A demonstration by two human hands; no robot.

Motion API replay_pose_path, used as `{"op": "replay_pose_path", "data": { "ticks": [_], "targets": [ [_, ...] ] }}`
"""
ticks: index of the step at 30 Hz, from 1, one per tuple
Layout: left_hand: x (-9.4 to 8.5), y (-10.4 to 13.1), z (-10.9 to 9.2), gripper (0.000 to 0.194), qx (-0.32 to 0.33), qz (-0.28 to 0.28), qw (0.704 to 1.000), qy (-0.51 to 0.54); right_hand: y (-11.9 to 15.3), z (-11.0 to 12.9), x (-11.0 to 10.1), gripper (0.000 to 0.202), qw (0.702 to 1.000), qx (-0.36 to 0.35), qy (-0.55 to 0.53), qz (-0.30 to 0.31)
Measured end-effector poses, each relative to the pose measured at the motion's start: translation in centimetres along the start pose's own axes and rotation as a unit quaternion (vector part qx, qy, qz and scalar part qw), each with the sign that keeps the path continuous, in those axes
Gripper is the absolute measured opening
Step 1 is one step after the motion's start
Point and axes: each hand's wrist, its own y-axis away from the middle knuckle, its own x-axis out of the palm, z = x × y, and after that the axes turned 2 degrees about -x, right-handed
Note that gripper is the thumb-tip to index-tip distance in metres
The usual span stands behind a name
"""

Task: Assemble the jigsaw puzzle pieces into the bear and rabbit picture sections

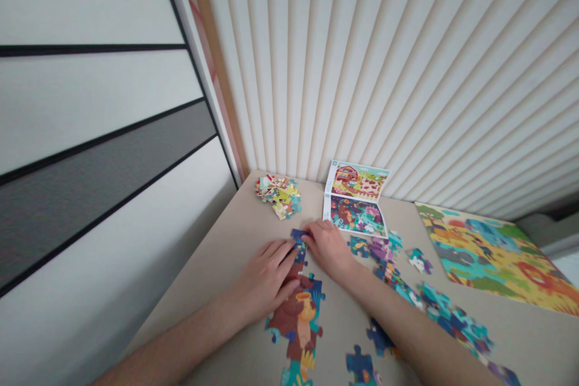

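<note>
A partly joined puzzle strip [304, 313] with a brown bear runs up the middle of the table. My left hand [268, 277] lies over its upper left side, fingers spread and slightly bent, fingertips touching the dark pieces. At the strip's top end, my right hand [326, 244] has its fingertips bent down on a dark blue piece [297, 234]. The right hand's fingers are close together, and its thumb is partly hidden. Loose blue pieces [360, 364] lie to the right of the strip, near my right forearm.
A folded picture leaflet [359, 188] leans at the back against a pleated white screen [362, 60]. Colourful pieces are heaped [278, 194] at the back left. More pieces [456, 319] trail along the right, beside a finished animal puzzle [495, 253].
</note>
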Motion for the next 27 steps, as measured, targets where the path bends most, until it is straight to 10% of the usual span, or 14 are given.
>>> {"op": "replay_pose_path", "data": {
  "ticks": [17,27],
  "targets": [
    [2.0,0.9,0.7,0.044,0.034,-0.041,0.996,-0.071,0.6,0.8,0.9,0.016,0.99,-0.054,0.129,-0.016],
    [1.8,1.1,0.6,0.05,0.016,-0.032,0.999,-0.037,5.9,-0.2,-1.5,0.044,0.986,-0.109,0.125,-0.027]
  ]
}}
